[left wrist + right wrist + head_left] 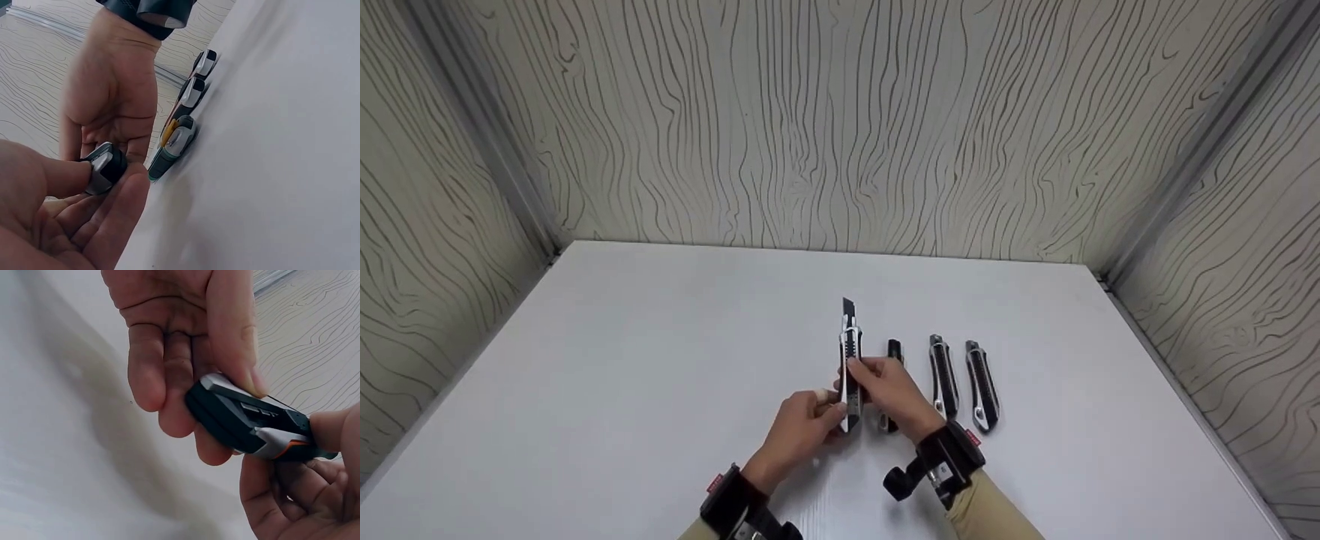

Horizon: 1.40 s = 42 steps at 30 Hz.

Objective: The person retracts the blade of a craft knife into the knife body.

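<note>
Both hands hold a silver-and-black snap-off utility knife (851, 343) above the white table. A length of its dark blade (849, 307) sticks out of the front, pointing away from the body. My left hand (801, 429) pinches the butt end of the handle between thumb and fingers. Higher up, my right hand (894, 391) grips the handle, its thumb lying on top near the slider track. In the right wrist view the knife's handle (225, 413) shows an orange accent along its side. My right hand partly hides another knife (894, 350) lying just beside.
Two more similar utility knives (943, 379) (982, 386) lie side by side on the white table (645, 360), right of the hands. In the left wrist view the nearest lying knife (174, 143) has yellow and green parts. Wood-patterned panels (825, 127) stand around the table's back and sides.
</note>
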Available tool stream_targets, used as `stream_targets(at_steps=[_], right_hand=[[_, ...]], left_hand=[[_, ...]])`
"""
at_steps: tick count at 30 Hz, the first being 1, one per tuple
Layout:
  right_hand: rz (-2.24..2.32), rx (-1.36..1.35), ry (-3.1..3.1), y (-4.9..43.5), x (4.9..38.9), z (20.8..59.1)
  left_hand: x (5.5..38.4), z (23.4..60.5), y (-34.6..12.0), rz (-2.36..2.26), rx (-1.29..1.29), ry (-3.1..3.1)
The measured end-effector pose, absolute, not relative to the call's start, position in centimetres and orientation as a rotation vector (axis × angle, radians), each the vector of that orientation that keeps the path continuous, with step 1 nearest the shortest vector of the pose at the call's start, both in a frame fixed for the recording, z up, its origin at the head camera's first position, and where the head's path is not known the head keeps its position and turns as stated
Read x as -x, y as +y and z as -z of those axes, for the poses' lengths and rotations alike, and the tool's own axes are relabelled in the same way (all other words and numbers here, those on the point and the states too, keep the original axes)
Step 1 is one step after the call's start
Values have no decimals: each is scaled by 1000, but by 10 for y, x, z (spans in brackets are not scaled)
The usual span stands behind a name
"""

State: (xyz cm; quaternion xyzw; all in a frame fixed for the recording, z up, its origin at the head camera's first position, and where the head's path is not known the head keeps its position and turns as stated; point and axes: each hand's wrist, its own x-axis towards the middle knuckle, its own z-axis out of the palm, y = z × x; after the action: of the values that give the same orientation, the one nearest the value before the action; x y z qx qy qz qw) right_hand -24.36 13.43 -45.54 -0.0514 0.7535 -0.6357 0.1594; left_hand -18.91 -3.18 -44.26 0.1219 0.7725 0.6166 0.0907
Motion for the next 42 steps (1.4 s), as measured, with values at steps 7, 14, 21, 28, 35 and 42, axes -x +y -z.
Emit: stream_targets(at_steps=[7, 14, 21, 28, 35, 42], right_hand=[[1821, 191, 2148, 137, 245, 460], [1842, 212, 2134, 137, 243, 462], [1854, 236, 2112, 137, 243, 462], [1859, 231, 2111, 136, 242, 460], [1865, 235, 2100, 137, 241, 458], [1877, 221, 2073, 138, 240, 459]], left_hand=[[184, 436, -32, -1843, -341, 2281], [190, 447, -32, -1833, -300, 2280], [203, 471, -32, -1825, -300, 2281], [206, 476, -32, -1825, -296, 2278], [206, 477, -32, -1840, -296, 2267], [196, 456, -31, -1855, -285, 2258]])
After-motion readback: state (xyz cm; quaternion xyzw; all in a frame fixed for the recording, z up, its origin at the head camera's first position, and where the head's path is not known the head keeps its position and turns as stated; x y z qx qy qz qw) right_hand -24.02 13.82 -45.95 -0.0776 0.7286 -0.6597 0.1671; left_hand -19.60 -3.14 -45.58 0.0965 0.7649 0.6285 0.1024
